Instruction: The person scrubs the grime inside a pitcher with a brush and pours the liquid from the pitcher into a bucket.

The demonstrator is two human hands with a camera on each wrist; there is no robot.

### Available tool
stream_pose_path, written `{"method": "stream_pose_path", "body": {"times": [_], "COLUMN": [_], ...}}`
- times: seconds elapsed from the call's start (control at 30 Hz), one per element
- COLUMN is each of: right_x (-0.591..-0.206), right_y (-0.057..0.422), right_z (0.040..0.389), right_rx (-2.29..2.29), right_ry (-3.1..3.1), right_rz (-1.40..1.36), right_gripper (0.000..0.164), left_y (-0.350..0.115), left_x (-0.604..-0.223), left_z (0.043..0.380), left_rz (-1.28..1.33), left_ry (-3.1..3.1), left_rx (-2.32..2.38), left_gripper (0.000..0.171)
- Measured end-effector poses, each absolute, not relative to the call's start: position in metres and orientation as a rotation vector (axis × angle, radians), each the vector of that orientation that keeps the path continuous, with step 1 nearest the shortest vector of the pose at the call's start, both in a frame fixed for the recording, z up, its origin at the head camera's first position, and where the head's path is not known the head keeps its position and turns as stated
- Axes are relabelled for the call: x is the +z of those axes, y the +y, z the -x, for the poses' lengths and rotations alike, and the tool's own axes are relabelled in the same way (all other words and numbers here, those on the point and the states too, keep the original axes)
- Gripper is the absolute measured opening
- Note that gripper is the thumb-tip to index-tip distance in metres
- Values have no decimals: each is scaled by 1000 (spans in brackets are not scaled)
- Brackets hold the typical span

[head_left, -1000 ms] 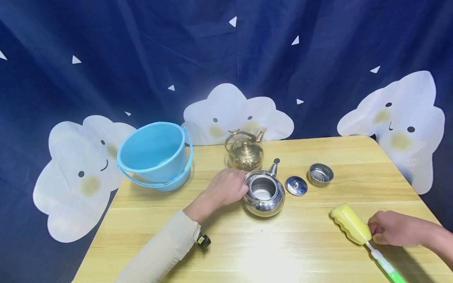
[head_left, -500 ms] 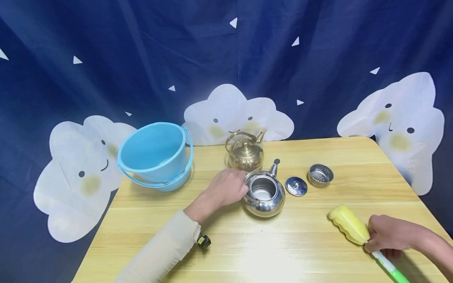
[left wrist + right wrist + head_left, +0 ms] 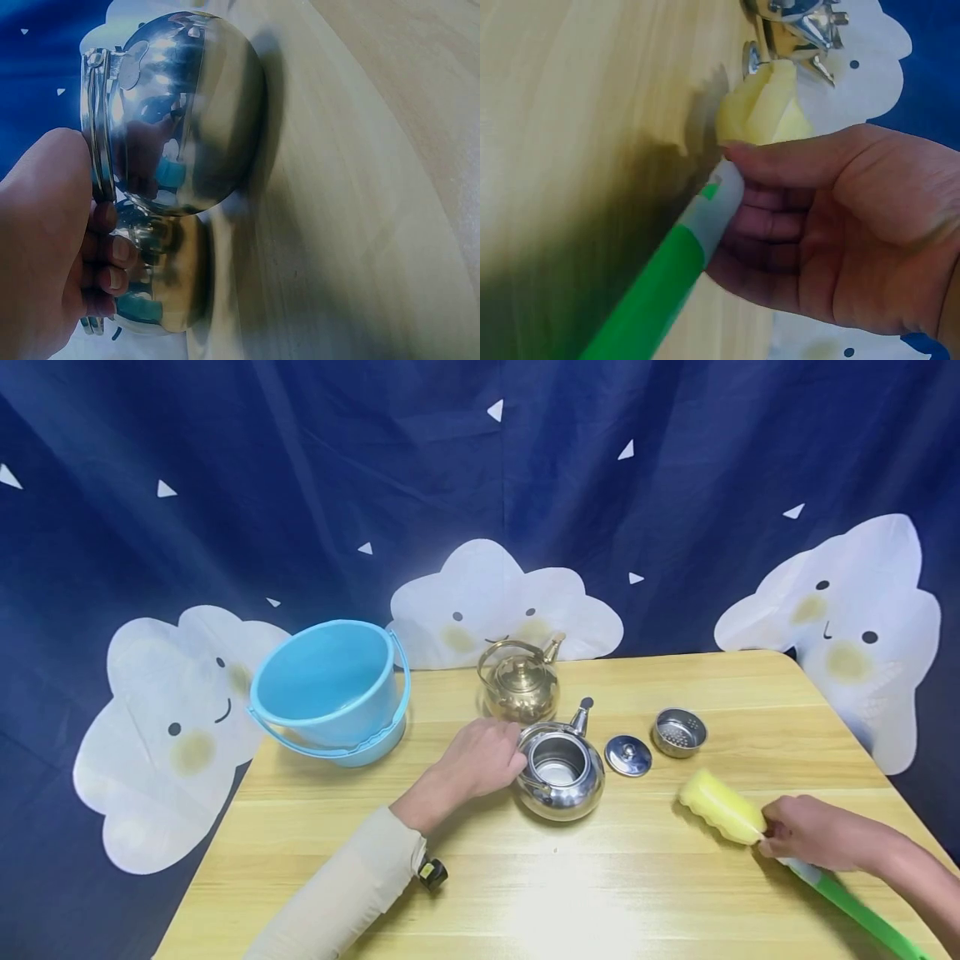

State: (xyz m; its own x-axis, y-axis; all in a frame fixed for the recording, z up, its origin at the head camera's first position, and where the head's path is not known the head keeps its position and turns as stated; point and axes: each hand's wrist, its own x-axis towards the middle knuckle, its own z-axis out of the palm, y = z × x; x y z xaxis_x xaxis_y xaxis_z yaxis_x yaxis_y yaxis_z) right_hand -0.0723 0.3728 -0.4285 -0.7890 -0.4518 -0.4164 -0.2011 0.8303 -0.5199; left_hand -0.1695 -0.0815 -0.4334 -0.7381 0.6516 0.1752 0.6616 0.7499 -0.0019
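Note:
A silver teapot (image 3: 564, 793) without its lid stands mid-table, its mouth facing up. My left hand (image 3: 480, 756) grips the teapot's handle (image 3: 96, 120) from the left, fingers curled round it in the left wrist view. At the right, my right hand (image 3: 825, 833) pinches a sponge brush by its neck, just below the yellow sponge head (image 3: 722, 807). The brush's green and white handle (image 3: 660, 285) slants toward the near right, and its head points to the teapot. A silver lid (image 3: 628, 755) and a perforated strainer cup (image 3: 679, 732) lie right of the teapot.
Behind the silver teapot stands a gold teapot (image 3: 521, 687) with its lid on. A light blue bucket (image 3: 330, 681) is at the back left of the wooden table (image 3: 480, 893). A dark blue curtain (image 3: 450, 460) with clouds hangs behind.
My right hand has taken hold of the brush's neck and shifted it slightly left and away, turning its handle to the right. My left hand and the silver teapot stay put.

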Motion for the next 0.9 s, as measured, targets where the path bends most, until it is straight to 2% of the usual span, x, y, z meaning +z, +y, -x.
{"method": "stream_pose_path", "body": {"times": [0.33,0.5,0.63,0.9], "right_x": [-422,-426,-422,-410], "right_y": [362,354,349,341], "right_z": [83,84,86,92], "right_rx": [-633,-698,-742,-727], "right_ry": [2694,2867,2902,2878], "right_rz": [656,822,809,804], "right_gripper": [18,20,14,25], "left_y": [-81,-81,-81,-81], "left_x": [-435,-434,-434,-433], "left_z": [169,169,170,169], "left_rz": [1041,1043,1043,1049], "left_ry": [-2777,-2786,-2790,-2784], "left_rx": [-106,-94,-90,-85], "left_gripper": [20,20,20,20]}}
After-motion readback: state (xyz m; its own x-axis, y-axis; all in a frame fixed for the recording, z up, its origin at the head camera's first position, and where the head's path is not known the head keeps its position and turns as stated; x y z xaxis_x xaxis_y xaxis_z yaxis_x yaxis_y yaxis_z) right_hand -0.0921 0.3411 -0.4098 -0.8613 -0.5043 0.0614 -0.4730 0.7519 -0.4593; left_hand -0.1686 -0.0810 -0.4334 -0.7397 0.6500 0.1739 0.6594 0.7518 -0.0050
